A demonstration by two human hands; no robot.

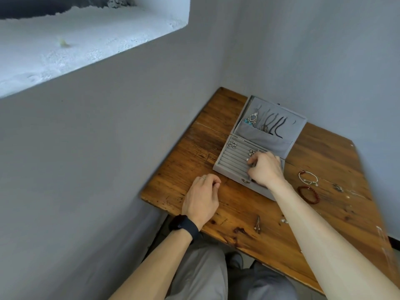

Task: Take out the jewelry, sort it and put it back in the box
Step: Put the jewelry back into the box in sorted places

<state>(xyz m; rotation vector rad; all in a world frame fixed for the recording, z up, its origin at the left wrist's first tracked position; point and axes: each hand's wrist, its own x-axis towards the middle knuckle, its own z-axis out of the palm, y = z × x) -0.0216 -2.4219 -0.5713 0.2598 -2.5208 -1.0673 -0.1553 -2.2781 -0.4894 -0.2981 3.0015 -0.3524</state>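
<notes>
Jewelry box (259,137) open on wooden tabletop (227,211), necklaces (277,126) in lid pocket. Right grip (265,168) curled over the ring rows, pinching or not, cannot tell. Left grip (202,195) loosely curled, nothing held, resting on tabletop near box front.

The table (324,152) stands in a corner, with walls to its left and behind it. The jewelry box (233,163) sits open on the table's far left part, its lid (266,138) leaning back behind the tray. Necklaces (275,126) hang in the lid pocket, and rings (232,144) sit in the tray's rear slots. The right hand (265,169) lies over the tray's right side. The left hand (202,195) rests on the table, left of and before the box. Two bracelets (308,186) lie right of the box, and small pieces (257,224) lie near the front edge.
</notes>
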